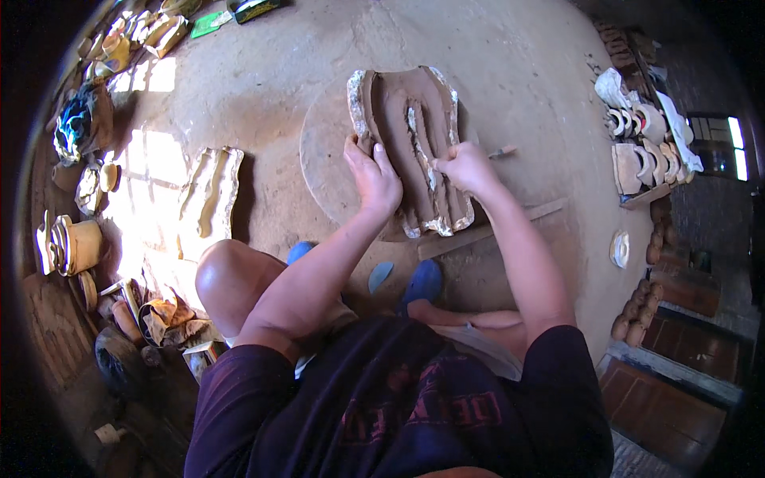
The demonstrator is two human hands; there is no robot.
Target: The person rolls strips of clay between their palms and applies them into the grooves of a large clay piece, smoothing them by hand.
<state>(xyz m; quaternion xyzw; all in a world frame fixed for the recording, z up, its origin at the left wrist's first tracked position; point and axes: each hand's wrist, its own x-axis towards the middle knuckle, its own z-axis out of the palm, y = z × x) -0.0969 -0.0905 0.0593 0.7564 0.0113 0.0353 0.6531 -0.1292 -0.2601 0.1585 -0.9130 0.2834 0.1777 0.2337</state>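
A plaster mold [356,99] with a whitish, crusted rim lies in front of me, its long hollows lined with brown clay [392,95]. A pale ridge [433,201] runs down its middle between the clay-lined channels. My left hand [376,177] grips the mold's left wall, thumb inside the rim and fingers toward the outside. On the other side my right hand [466,169] is closed, its fingertips pinched at the clay beside the middle ridge. Whatever is between those fingertips is too small to make out. Beneath the mold is a round, flat board [323,171].
Another mold half [211,195] lies at left in sunlight. A small wooden-handled tool [504,151] is right of my right hand, and a wooden strip [494,231] lies nearer me. A bluish oval scraper [380,276] lies near my feet. Molds [649,163] are stacked far right.
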